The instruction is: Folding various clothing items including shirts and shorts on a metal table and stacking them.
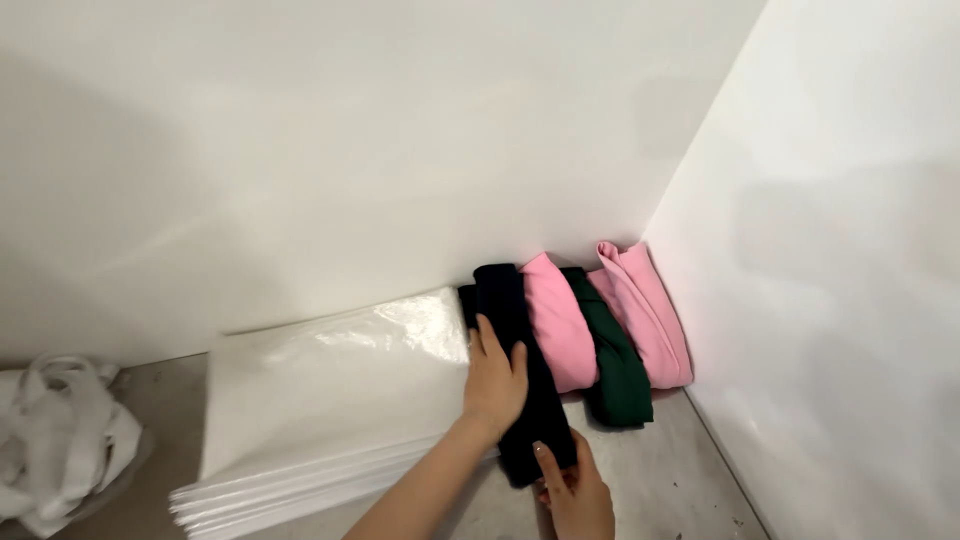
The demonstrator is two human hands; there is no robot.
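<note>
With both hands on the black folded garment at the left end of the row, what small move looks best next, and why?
Probably slide the black folded garment a little rightward, snug against the pink folded garment. The left hand lies flat on its left side and the right hand grips its near end, which sticks out farther than the dark green garment beside it.

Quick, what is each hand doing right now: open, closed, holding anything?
Left hand: open, lying flat on the black folded garment.
Right hand: fingers at the near end of the same garment; whether it grips cannot be told.
</note>
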